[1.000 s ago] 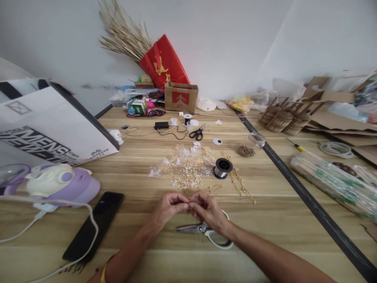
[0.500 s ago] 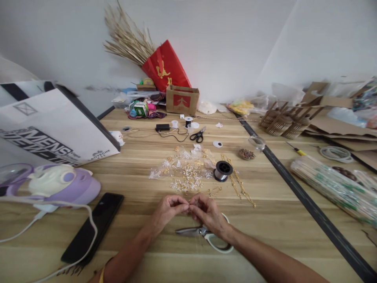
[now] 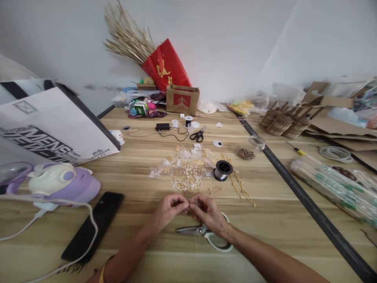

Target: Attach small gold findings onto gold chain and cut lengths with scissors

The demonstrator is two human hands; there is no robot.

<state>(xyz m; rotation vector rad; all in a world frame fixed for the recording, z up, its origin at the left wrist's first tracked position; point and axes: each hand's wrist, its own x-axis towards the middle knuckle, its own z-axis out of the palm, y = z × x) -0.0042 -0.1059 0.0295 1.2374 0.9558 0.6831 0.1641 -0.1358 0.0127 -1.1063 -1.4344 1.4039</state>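
My left hand [image 3: 171,208] and my right hand [image 3: 206,210] meet fingertip to fingertip above the wooden table [image 3: 141,157], both pinched. Whatever lies between the fingertips is too small to make out; a faint thin thread hangs below them. Under my right hand lies a pair of scissors [image 3: 216,243] with white handles, its blades pointing left. Just beyond the hands spreads a pile of clear and gold beads [image 3: 188,177] among small plastic bags. Right of the pile stands a black spool of clear line [image 3: 223,171], with gold chains [image 3: 235,181] beside it.
At left are a phone [image 3: 94,228], a white cable, a purple-and-white device [image 3: 64,184] and a large white box [image 3: 50,125]. A jar of brown beads [image 3: 250,149] and bagged sticks [image 3: 330,184] lie to the right. Farther back are black scissors [image 3: 198,135] and a paper bag [image 3: 182,100].
Both hands stay almost in place, fingertips still together. The thin thread beneath them has shifted slightly. Everything else on the table stays where it was.
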